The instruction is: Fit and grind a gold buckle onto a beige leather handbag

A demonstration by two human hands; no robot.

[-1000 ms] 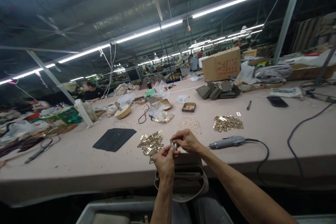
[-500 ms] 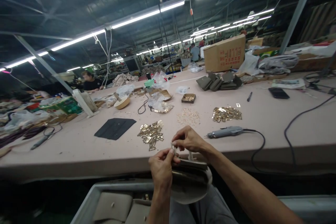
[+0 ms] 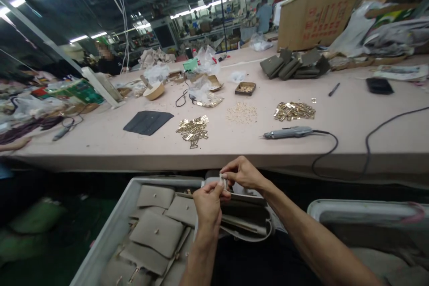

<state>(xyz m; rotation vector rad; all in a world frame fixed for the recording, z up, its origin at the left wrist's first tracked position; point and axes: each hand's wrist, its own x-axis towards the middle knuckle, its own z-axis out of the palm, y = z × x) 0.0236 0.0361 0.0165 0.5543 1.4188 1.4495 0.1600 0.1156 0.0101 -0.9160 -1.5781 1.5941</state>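
Close to the table's front edge, my left hand (image 3: 208, 203) and my right hand (image 3: 245, 174) meet fingertip to fingertip. Between them they pinch a small pale strip (image 3: 222, 180), its detail partly covered by the fingers. Below my hands a grey-beige handbag (image 3: 246, 222) rests at my lap, its mouth gaping upward. Whether the strip is joined to the bag I cannot tell. Beyond my hands lie a pile of gold rectangular metal fittings (image 3: 193, 129), scattered tiny gold pieces (image 3: 241, 113) and another pile of gold fittings (image 3: 294, 111).
A corded electric screwdriver (image 3: 288, 132) lies on the table (image 3: 228, 143) at right. A dark panel (image 3: 148, 122) is at left, a small tray (image 3: 245, 89) farther back. A bin (image 3: 115, 214) of similar bags stands left below. Another bin (image 3: 355, 208) is at right.
The view has tipped downward, so the table sits higher and more of the bins shows. My hands stay together on the strip, now seen in front of the table edge.
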